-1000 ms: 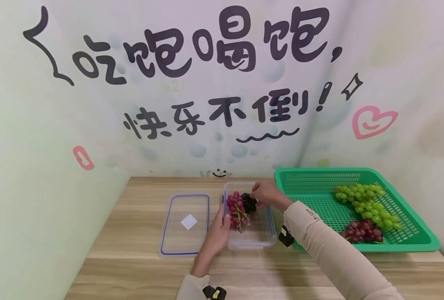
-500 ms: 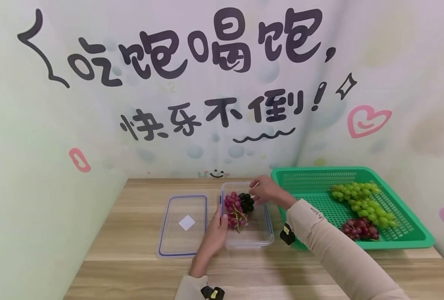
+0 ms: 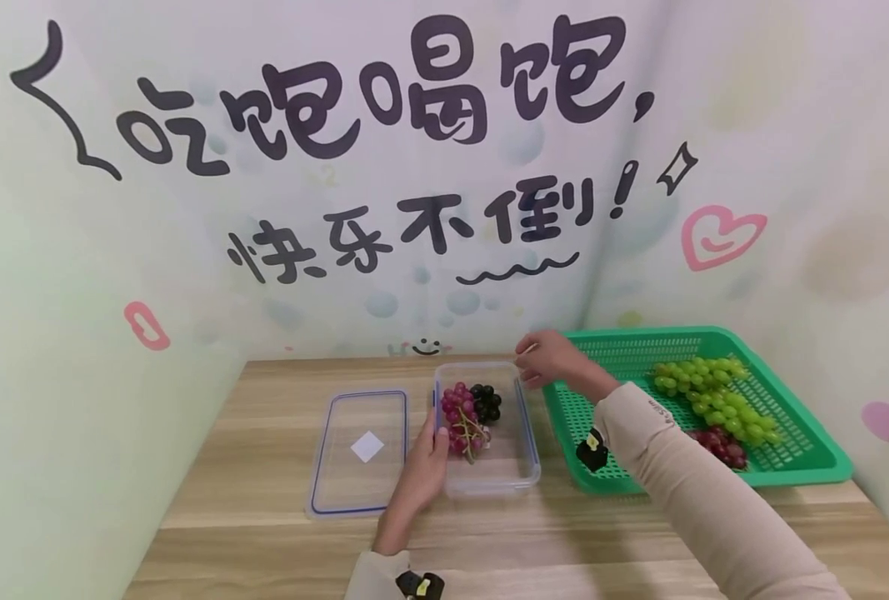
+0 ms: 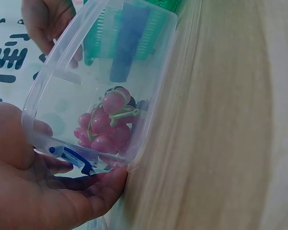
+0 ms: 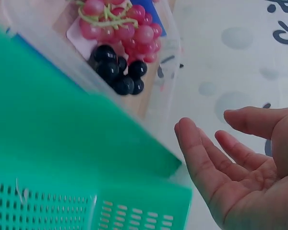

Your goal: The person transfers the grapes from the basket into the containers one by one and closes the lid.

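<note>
A clear plastic food container (image 3: 492,482) stands on the table with a bunch of pink-red grapes (image 3: 456,408) and a small bunch of black grapes (image 3: 486,403) in its left half. My left hand (image 3: 427,460) holds the container's left side; in the left wrist view its thumb lies at the rim and its fingers are by the blue latch (image 4: 74,158). Over the gap between container and green basket (image 3: 586,479), at the back, is my right hand (image 3: 552,360). Its fingers are loosely bent and hold nothing, as the right wrist view shows.
The basket on the right holds green grapes (image 3: 717,400) and dark red grapes (image 3: 731,450), the latter partly behind the right sleeve. Left of the container lies its clear lid (image 3: 339,467) with a blue seal and a white square. A wall with lettering (image 3: 384,317) rises behind the table.
My right hand has let go of the black grapes inside the container and moved right, toward the basket's back left corner. My left hand keeps its hold. The view has shifted slightly.
</note>
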`<state>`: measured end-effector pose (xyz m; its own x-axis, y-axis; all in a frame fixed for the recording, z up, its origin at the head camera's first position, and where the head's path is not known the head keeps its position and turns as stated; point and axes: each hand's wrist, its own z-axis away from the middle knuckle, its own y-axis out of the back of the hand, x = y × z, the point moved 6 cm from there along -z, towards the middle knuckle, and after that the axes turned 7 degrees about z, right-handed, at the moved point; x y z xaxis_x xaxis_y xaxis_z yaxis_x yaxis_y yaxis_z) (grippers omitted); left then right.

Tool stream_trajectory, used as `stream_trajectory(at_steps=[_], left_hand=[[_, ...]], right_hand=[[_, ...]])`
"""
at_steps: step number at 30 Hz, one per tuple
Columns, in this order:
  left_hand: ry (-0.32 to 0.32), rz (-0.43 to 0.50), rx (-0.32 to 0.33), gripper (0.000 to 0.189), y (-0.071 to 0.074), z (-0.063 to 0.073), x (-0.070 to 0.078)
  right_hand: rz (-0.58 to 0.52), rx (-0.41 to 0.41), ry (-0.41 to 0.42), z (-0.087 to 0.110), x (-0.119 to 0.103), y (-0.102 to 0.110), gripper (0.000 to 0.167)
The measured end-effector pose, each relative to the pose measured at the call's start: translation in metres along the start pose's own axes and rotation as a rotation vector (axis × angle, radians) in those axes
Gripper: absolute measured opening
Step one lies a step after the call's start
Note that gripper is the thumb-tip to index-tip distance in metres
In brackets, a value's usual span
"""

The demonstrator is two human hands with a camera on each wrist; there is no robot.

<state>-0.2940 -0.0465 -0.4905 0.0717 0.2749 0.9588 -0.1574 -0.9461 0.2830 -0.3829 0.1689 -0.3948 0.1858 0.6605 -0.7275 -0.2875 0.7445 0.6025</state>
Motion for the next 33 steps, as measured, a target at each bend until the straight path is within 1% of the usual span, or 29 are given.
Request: stream_trajectory(at_steps=[5,8,13,21,25,29,33], left_hand=[[0.007,0.01,-0.006,0.054,0.0,-0.001,0.001],[0.008,0.008,-0.002,0.054,0.0,-0.001,0.0],[0.001,0.009,-0.003,0.054,0.0,-0.001,-0.001],[0.015,0.012,-0.001,0.054,0.0,-0.001,-0.002],[0.013,0.019,-0.004,0.054,-0.001,-0.001,-0.003],[0.019,0.026,-0.008,0.054,-0.001,0.0,-0.002],[0.006,0.019,-0.007,0.054,-0.001,0.0,-0.001]], right_hand=[[-0.023,-0.014,0.034,0.006,0.006,0.014,0.036],[-0.016,-0.018,0.067,0.011,0.009,0.022,0.038],[0.037,0.01,0.096,0.02,0.013,0.039,0.041],[0.172,0.07,0.156,0.031,0.027,0.065,0.04],[0.194,0.08,0.177,0.033,0.036,0.074,0.039],[0.21,0.085,0.176,0.036,0.045,0.081,0.039],[0.262,0.113,0.189,0.039,0.051,0.089,0.042]])
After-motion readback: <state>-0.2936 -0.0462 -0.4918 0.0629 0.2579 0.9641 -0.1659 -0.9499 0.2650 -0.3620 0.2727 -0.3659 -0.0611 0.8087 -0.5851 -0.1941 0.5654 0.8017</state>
